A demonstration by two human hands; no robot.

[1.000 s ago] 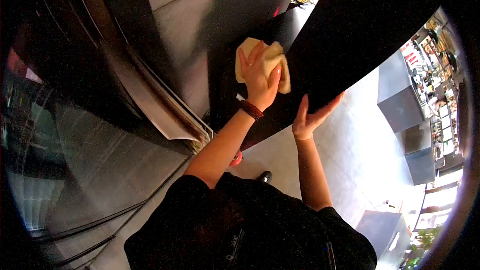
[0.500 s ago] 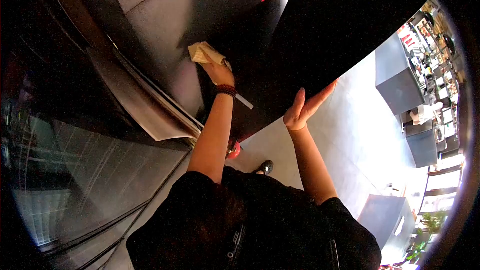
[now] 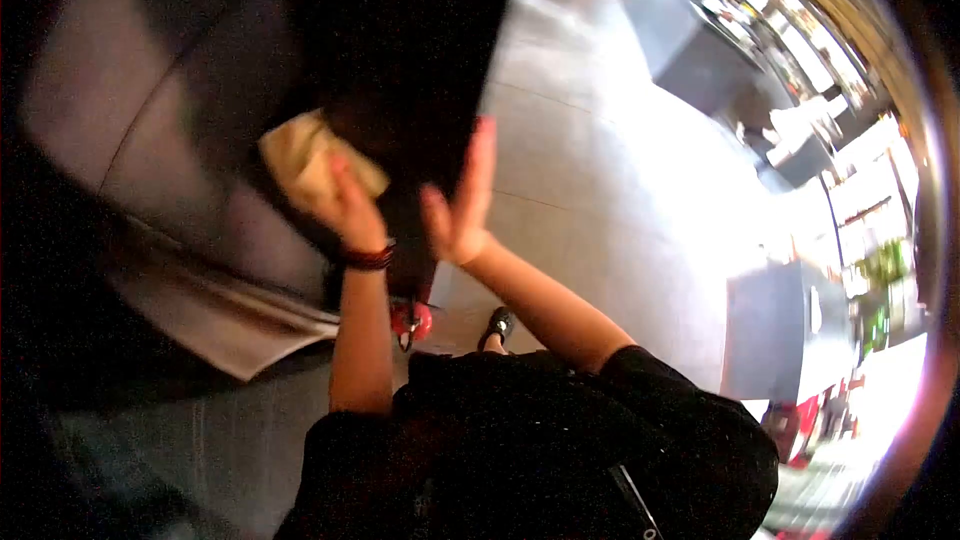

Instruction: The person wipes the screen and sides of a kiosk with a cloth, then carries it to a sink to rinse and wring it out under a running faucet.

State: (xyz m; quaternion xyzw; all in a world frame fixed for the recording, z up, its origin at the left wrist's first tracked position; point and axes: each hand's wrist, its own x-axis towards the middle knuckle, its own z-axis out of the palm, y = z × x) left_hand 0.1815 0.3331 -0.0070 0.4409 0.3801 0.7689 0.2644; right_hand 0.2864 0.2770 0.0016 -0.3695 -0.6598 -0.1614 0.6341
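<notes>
A yellowish cloth (image 3: 295,155) is in my left hand (image 3: 350,208), with the fingers pressed on it. The cloth lies close to a dark, curved panel surface (image 3: 215,90); whether it touches is hard to tell. A dark beaded bracelet (image 3: 370,258) circles my left wrist. To the right, my right hand (image 3: 465,205) rests flat against the edge of a large black panel (image 3: 400,50), its fingers stretched out and the thumb apart.
A pale trim edge (image 3: 240,340) curves across the lower left. A red object (image 3: 410,320) is below the black panel. Grey cabinets (image 3: 770,330) stand on the light floor (image 3: 600,200) at right, with shelves beyond.
The view has turned, and both hands now appear further left and closer together. My left hand still holds the cloth, and my right hand remains at the black panel's edge.
</notes>
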